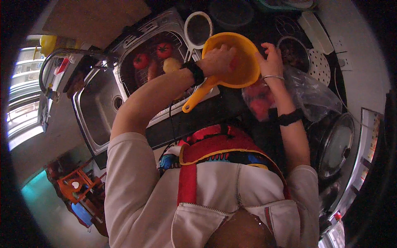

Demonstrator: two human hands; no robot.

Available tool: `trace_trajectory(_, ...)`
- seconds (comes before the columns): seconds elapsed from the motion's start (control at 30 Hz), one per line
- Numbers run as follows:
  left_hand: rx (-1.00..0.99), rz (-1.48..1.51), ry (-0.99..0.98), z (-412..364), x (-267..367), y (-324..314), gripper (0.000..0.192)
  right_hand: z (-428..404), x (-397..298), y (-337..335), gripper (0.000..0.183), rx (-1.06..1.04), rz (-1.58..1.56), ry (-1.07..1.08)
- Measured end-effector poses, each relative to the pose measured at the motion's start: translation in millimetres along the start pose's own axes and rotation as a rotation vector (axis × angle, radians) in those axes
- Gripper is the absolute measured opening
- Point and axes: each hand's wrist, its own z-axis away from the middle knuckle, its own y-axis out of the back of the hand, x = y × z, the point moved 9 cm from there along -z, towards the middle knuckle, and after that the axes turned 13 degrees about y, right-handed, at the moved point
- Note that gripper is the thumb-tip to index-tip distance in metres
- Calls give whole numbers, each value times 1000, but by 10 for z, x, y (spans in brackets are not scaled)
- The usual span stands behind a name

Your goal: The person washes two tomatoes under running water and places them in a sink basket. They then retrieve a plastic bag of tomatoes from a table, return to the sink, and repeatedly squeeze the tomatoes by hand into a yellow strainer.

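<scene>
A yellow plastic strainer or bowl (248, 69) with a long handle (198, 96) sits tilted before me, its handle pointing down and left. My left hand (218, 60) reaches inside it, fingers low against the inner wall. Something red (233, 63) shows beside that hand; whether I hold it is unclear. My right hand (270, 60) is at the right rim, its thumb by the edge and forefinger bent; its grip is not clear. Below the bowl lies a clear plastic bag with red items (260, 100), blurred and partly behind my right wrist.
Left of the bowl, a wire rack in the sink (141, 38) holds tomatoes (163, 50) and a pale round item (172, 65). A white-rimmed strainer (198, 29) rests above. A pot (293, 54), a loose plastic bag (316, 93) and a glass-lidded pan (336, 145) stand right. A faucet (46, 66) arches left.
</scene>
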Motion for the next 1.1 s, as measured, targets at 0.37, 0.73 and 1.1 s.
trace_trajectory(0.37, -62, 16, -43, 41, -4, -94, 62, 107, -23, -180, 34, -324, -195, -91)
trace_trajectory(0.73, -24, 50, -139, 284, 18, 4, 65, 99, -337, -17, 34, -222, -287, 17)
trace_trajectory(1.1, 131, 20, -355, 129, 36, -109, 48, 136, -351, 26, 32, -223, -239, -12)
